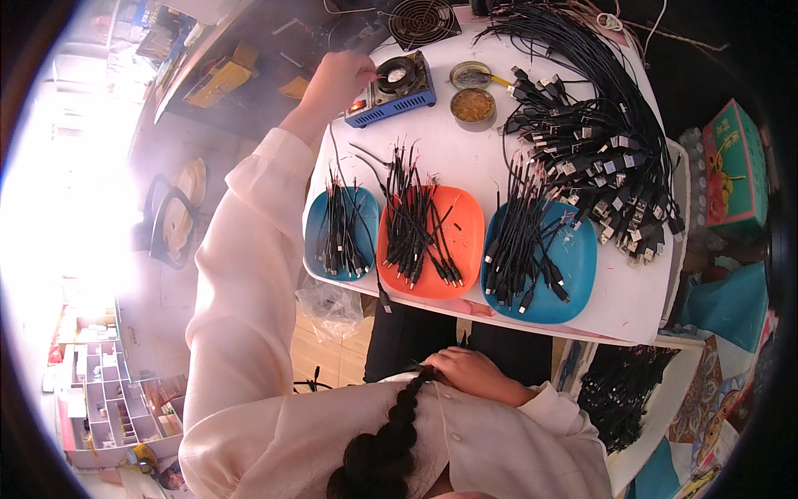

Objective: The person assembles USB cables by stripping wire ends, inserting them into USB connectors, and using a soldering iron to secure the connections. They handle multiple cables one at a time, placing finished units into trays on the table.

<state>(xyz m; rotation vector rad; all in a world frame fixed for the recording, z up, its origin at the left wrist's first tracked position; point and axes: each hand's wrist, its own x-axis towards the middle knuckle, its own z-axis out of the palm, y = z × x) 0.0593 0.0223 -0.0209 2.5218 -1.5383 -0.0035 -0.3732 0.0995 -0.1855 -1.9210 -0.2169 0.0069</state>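
Note:
My left hand [341,78] reaches to a blue solder pot [396,103], its fingertips pinching thin red wire ends at the rim of the round crucible. The pot's switch glows. My right hand [471,374] rests in my lap, fingers curled; whether it holds anything is hidden. Before me, short black cables lie in a small blue tray [313,215], an orange tray [471,243] and a larger blue tray [583,274], their stripped ends pointing away. An open tin of amber paste [472,107] sits right of the pot, beside its lid [471,75].
A large bundle of black USB cables [614,156] covers the table's right side. A fan [423,24] stands behind the pot. A green box [735,168] is at the far right. A bin of black cables [623,393] sits low at the right, and a clear plastic bag [330,309] hangs below the table edge.

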